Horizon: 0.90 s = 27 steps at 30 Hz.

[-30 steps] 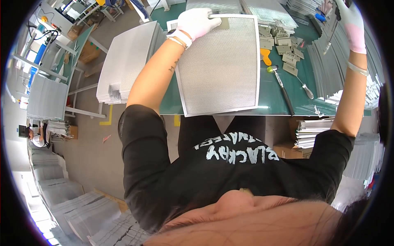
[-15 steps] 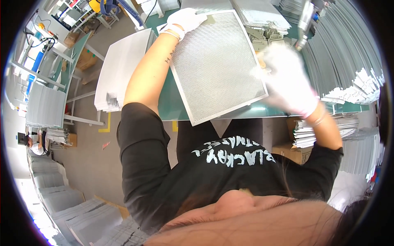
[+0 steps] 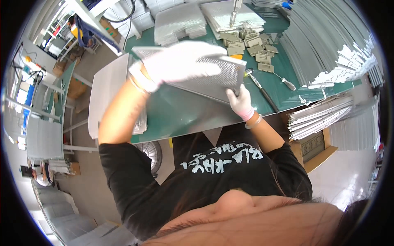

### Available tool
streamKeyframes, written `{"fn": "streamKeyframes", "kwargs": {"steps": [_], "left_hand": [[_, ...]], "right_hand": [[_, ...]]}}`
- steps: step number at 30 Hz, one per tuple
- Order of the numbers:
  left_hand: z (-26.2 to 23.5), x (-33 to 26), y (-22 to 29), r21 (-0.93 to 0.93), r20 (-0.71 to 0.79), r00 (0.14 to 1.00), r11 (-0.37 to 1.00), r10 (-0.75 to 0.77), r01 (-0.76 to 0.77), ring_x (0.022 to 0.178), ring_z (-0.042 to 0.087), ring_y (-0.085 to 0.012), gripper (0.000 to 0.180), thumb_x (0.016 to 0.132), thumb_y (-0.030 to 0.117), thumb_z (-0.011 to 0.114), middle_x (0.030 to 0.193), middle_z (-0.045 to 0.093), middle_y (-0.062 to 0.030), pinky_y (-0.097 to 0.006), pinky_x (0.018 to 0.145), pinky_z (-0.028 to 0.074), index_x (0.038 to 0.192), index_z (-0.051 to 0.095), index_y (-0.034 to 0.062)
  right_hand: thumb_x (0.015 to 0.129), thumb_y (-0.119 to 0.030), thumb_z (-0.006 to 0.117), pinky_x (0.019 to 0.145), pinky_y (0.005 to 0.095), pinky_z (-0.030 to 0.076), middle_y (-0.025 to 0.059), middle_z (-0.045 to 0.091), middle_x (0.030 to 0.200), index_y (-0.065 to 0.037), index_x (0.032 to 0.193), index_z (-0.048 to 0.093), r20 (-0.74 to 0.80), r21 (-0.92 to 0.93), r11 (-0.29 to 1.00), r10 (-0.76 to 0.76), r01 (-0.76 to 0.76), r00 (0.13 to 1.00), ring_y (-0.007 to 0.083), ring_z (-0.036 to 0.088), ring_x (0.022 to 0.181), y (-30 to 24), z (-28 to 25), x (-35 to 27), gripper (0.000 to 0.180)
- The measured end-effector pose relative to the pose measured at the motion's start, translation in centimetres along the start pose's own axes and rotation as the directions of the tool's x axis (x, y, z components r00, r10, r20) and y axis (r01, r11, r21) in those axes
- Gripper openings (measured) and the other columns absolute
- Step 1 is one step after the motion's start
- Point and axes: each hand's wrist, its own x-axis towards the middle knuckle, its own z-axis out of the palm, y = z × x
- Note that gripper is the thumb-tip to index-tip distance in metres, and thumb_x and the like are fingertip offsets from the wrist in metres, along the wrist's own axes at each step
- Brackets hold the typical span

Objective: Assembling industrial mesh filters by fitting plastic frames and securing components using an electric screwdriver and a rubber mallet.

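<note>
Mesh panel [image 3: 230,74]: The white-framed sheet is tilting above the table near the centre of the frame, its lower right corner resting in one gloved hand.
Right hand [image 3: 241,101]: The white-gloved fingers are closing around that corner, thumb pressing on the near side.
Left hand [image 3: 182,61]: The glove is lying across the panel's upper side, fingers stretching toward the right; motion is blurring it, so whether they are gripping the panel cannot be told.
Green table [image 3: 180,123]: Its bare surface is showing below the panel.
Tools: A hammer [image 3: 264,94] is lying right of the right hand, with a screwdriver [image 3: 289,84] resting farther right.
Metal plates [image 3: 256,50]: Small pieces are lying heaped at upper centre-right.
Stacks: Pale sheets [image 3: 107,94] are standing piled at left, while long strips [image 3: 324,45] are filling the upper right.
Floor: A round fan [image 3: 152,159] is standing below the table's edge.
</note>
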Motion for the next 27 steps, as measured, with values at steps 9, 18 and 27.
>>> {"fn": "streamKeyframes", "kwargs": {"steps": [9,18,27], "left_hand": [[5.2,1.9,0.2,0.487,-0.241,0.941,0.868,0.238,-0.095,0.075,0.061,-0.0243,0.025,0.088,0.024,0.065,0.077,0.062,-0.0061,-0.036,0.07,0.047,0.109,0.069,0.0106],[6.0,2.1,0.6,0.401,-0.302,0.93,0.913,0.208,-0.074,0.075,0.063,-0.0245,0.018,0.085,0.018,0.068,0.088,0.07,-0.0054,-0.035,0.071,0.048,0.101,0.071,0.0103],[6.1,1.6,0.4,0.366,-0.307,0.939,0.93,0.155,-0.034,0.074,0.062,-0.0248,0.016,0.085,0.02,0.068,0.086,0.07,-0.0048,-0.035,0.069,0.047,0.097,0.072,0.0103]], "right_hand": [[0.085,-0.025,0.068,0.075,0.0458,0.051,0.014,0.06,0.1,-0.007,0.116,0.06,-0.112,-0.913,0.344,0.307,-0.219,0.945,0.0346,0.061,0.089,4.8,-9.9,-2.4,0.037],[0.106,-0.016,0.036,0.059,0.0263,0.042,0.0018,0.046,0.083,-0.006,0.121,0.044,-0.425,0.41,0.901,0.329,-0.145,0.843,0.0126,0.047,0.066,-2.0,-8.1,-5.6,0.02],[0.103,-0.015,0.04,0.053,0.0232,0.043,0.0026,0.052,0.075,-0.001,0.126,0.042,-0.079,0.26,0.905,0.368,-0.337,0.927,0.0085,0.047,0.055,-6.7,-0.2,-5.3,0.027]]}}
